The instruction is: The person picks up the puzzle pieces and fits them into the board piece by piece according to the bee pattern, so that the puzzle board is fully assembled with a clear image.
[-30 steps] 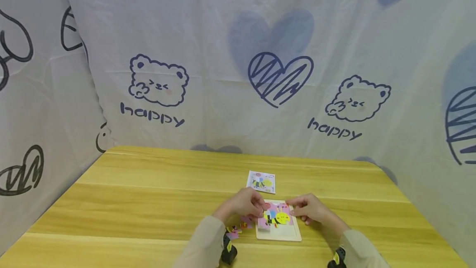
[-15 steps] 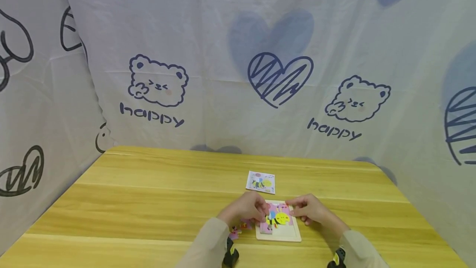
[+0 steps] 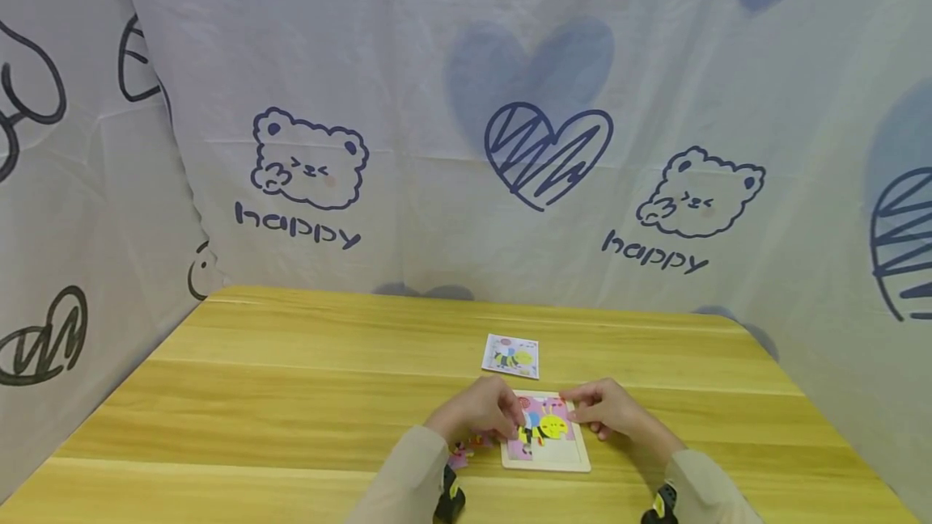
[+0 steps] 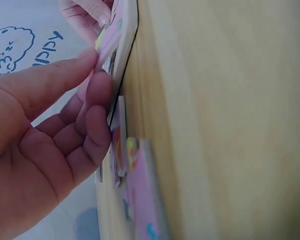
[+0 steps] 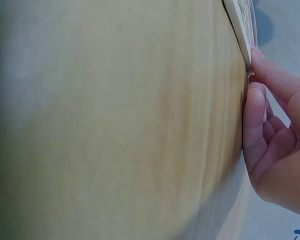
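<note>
A jigsaw puzzle board (image 3: 559,464) with a pale wooden rim lies on the table, its upper part filled with a yellow bee picture on pink. My left hand (image 3: 476,409) is at its left side. Thumb and index finger pinch a pink puzzle piece (image 4: 110,44) at the board's lower left, where the piece (image 3: 519,450) looks nearly flat in the frame. The fingertips cover part of it. My right hand (image 3: 610,408) holds the board's right edge; in the right wrist view the thumb presses on the rim (image 5: 241,25), with the other fingers curled beside it.
Several loose puzzle pieces (image 3: 460,454) lie on the table left of the board, partly under my left wrist. A picture card (image 3: 511,357) with the same bee lies behind the board. A printed curtain (image 3: 429,209) hangs beyond the wooden table (image 3: 291,395).
The left hand has shifted slightly right and down with the pinched piece, which has gone from tilted above the board to lying nearly flat at its lower left. The right hand has stayed still.
</note>
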The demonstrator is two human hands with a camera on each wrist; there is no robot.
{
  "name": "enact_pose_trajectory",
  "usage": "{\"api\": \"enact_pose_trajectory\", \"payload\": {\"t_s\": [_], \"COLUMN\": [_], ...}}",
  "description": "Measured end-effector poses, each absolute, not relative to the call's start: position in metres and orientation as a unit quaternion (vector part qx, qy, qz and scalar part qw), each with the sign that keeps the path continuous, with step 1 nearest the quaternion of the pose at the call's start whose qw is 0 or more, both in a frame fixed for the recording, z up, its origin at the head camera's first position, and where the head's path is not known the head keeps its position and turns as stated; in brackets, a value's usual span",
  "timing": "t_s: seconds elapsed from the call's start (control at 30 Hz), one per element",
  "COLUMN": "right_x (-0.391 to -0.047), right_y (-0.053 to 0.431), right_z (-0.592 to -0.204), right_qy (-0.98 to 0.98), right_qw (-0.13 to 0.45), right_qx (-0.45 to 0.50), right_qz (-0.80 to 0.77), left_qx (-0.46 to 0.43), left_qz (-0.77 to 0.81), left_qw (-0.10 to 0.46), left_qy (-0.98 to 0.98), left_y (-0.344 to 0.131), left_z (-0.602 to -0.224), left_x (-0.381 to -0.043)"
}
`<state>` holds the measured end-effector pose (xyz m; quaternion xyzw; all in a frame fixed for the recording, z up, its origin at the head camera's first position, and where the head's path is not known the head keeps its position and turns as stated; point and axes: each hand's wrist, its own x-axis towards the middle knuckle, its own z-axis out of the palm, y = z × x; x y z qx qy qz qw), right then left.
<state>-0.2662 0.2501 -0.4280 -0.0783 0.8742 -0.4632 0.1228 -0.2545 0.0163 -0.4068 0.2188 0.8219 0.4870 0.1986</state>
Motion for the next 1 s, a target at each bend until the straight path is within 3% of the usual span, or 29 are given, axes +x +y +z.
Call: {"api": "enact_pose_trajectory", "payload": {"t_s": [0.5,1.0], "right_x": [-0.2661,-0.2662], "right_y": [0.2504,0.2498], "right_z": [-0.4286,-0.4280], "right_qy": [0.874,0.870], "right_qw": [0.117,0.123], "right_qx": [-0.075,-0.073], "right_qz": [-0.465,-0.471], "left_qx": [0.227,0.224], "left_qz": [0.406,0.371], "left_qw": [0.163,0.174], "left_qy": [0.870,0.884], "left_y": [0.0158,0.0168], "left_z": [-0.4053,-0.4040], "left_x": [-0.2543,-0.2547]}}
